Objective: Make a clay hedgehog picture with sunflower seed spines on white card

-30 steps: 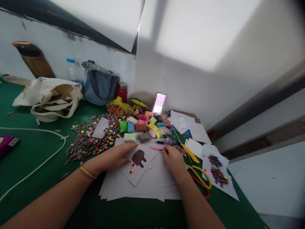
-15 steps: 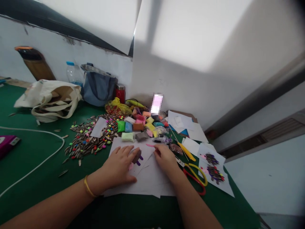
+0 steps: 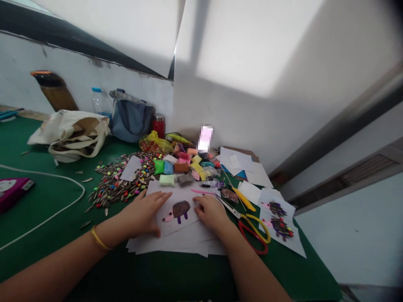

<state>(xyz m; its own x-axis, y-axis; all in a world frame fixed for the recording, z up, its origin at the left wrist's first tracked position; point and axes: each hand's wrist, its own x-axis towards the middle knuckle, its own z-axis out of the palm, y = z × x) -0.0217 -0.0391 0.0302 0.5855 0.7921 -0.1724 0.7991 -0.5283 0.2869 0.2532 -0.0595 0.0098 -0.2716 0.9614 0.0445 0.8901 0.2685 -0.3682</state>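
Note:
A small clay hedgehog (image 3: 181, 209) with a brown body, pink face and purple legs lies flat on white paper (image 3: 185, 241). To its left, my left hand (image 3: 141, 214) rests on the sheet's left edge with fingers spread. My right hand (image 3: 209, 209) lies at the right edge of the sheet, fingers bent but apart, holding nothing visible. Just above it a thin pink tool (image 3: 201, 191) lies on the paper. Scissors (image 3: 252, 228) with yellow and red handles lie right of my right hand.
Sunflower seeds (image 3: 116, 184) mixed with coloured beads spread at left. Coloured clay packets (image 3: 181, 167) lie beyond the paper. Finished-looking seed hedgehogs (image 3: 281, 228) are on paper at right. Bags, bottles and a lit phone (image 3: 205, 138) stand at the back.
My left hand has moved left off the hedgehog, which now shows whole. My right hand has let go of the pink tool and moved slightly down. The view has shifted a little.

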